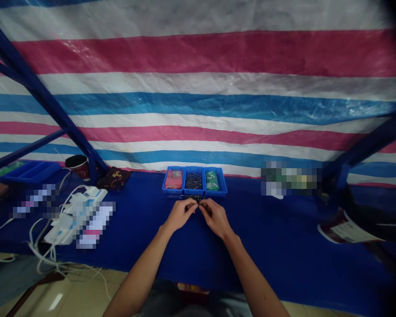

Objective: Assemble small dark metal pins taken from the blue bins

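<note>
Writing on the dark packet (115,178): some gold-ish print, way too small for me to read from here.
Writing on the red-and-white container (345,228): there's a pale label panel off to my right, but the lettering is a blur, so no brand from me.
Pixelated bits: a couple of patches on the table (257,251) are blocked out, can't read those either.
My arms: both reach forward over the blue table, forearms angling in toward each other, hands meeting just in front of the bins.
My left hand (180,216): wrist bent inward, fingers curled, thumb and fingertips close together at the little pile.
My right hand (217,216): pretty much a mirror of that, tips right by the left ones. Honestly can't tell if either hand is pinching a piece.
Dark screw-like pieces (195,197): a small pile at my fingertips, against the front of the middle bin (194,192), which has loads more inside.
Side bins: red packet (171,181) left, green packets (211,181) right.
</note>
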{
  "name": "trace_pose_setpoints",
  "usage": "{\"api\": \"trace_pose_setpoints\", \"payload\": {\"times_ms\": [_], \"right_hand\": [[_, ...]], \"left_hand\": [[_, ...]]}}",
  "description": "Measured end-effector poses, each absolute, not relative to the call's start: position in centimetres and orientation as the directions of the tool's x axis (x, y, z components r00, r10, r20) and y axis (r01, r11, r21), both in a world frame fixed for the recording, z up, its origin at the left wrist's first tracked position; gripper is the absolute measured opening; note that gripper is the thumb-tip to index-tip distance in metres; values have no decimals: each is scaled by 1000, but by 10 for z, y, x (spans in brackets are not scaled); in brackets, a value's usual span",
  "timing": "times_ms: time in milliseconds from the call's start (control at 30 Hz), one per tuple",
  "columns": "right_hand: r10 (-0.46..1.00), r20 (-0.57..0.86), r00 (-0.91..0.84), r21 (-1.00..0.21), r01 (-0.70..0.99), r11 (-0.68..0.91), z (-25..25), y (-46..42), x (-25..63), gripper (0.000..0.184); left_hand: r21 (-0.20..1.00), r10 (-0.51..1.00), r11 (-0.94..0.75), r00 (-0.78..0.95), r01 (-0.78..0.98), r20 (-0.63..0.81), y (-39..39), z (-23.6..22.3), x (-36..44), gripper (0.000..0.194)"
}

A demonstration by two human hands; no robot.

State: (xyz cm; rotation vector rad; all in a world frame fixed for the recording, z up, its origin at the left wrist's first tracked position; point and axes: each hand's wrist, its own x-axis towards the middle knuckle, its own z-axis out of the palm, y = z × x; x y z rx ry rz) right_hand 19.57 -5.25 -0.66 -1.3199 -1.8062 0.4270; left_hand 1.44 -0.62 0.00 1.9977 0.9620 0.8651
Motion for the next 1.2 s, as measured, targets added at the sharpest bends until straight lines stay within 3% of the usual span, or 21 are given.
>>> {"api": "trace_pose_setpoints", "payload": {"times_ms": [1200], "right_hand": [[903, 414, -116, -696, 600, 395, -7, -52, 195, 18]], "left_hand": [[806, 832, -463, 494, 368, 253, -6, -2, 14, 26]]}}
